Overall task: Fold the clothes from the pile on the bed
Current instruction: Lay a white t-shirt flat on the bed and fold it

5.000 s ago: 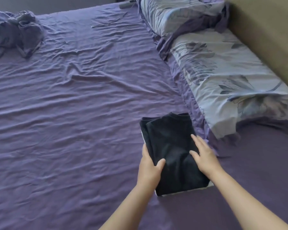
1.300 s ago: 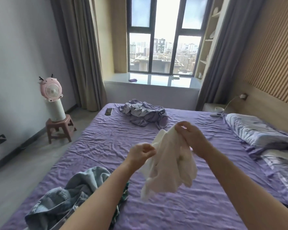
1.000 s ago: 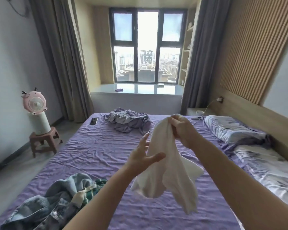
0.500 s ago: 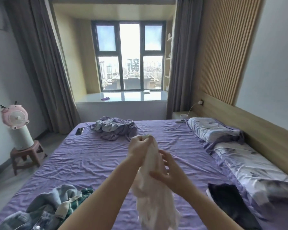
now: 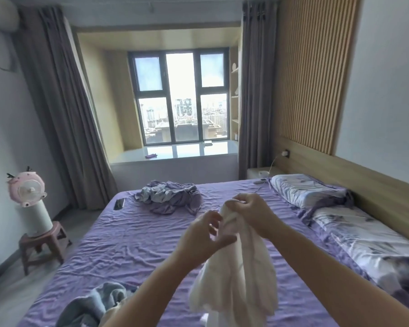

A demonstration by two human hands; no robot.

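A white garment (image 5: 236,279) hangs in the air over the purple bed (image 5: 128,251). My right hand (image 5: 253,214) grips its bunched top edge. Just to the left and a little lower is my left hand (image 5: 204,234), fingers spread and blurred, thumb against the cloth and nothing held. The clothes pile (image 5: 97,305), with blue denim on top, lies at the bed's near left corner, partly cut off by the frame's bottom edge and my left forearm.
A crumpled purple-grey sheet (image 5: 170,199) and a dark phone (image 5: 119,204) lie at the bed's far end. Two floral pillows (image 5: 354,232) run along the headboard on the right. A pink fan on a small stool (image 5: 31,208) stands on the floor at left.
The white garment's top has passed from my left hand to my right. My left hand has let go and dropped beside the cloth. The view has tilted up.
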